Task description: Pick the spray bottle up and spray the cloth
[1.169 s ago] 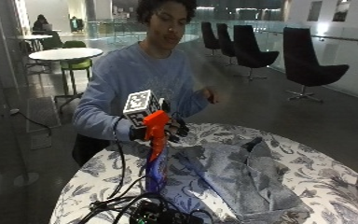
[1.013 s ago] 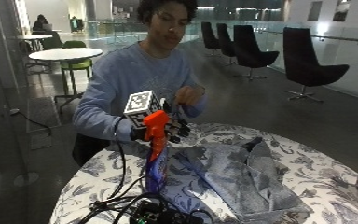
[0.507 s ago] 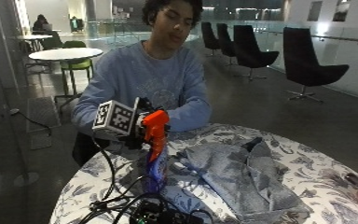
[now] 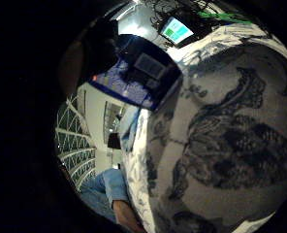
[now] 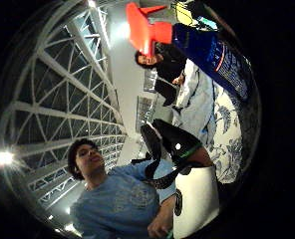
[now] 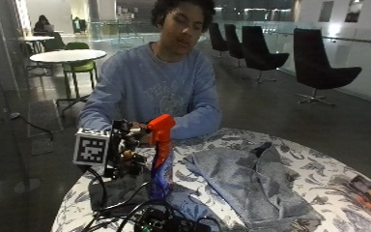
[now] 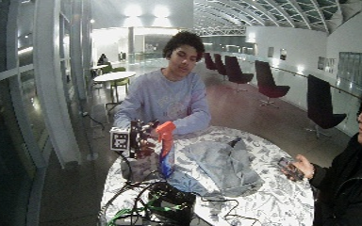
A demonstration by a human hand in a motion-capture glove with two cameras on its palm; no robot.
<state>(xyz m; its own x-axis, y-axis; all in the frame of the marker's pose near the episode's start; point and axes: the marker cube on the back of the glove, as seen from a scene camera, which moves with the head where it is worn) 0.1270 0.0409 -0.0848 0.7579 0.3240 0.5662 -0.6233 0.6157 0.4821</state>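
Observation:
A spray bottle (image 6: 160,169) with a blue body and an orange trigger head (image 6: 162,126) stands upright on the round table's flowered cloth (image 6: 314,166). My gloved right hand (image 6: 129,145) hovers just to its left at neck height, fingers relaxed and holding nothing. From the thumb side palm view the whole bottle (image 5: 212,50) shows a little apart from the palm, with a gloved finger (image 5: 160,142) hanging free. A crumpled grey-blue cloth (image 6: 249,179) lies right of the bottle, also in the wide view as the cloth (image 7: 222,162). The person's other sleeve (image 6: 195,126) rests on the table behind the bottle.
A black box with tangled cables (image 6: 163,222) sits at the table's near edge, just in front of the bottle. A dark mat (image 6: 111,193) lies under my hand. A printed sheet (image 6: 369,193) lies at the far right edge. Patterned tablecloth (image 4: 221,145) fills the little finger side view.
My gloved hand gripped the bottle's head a second ago; it has let go and drawn back to the left and lower. The bottle stays standing. The bare hand has come down.

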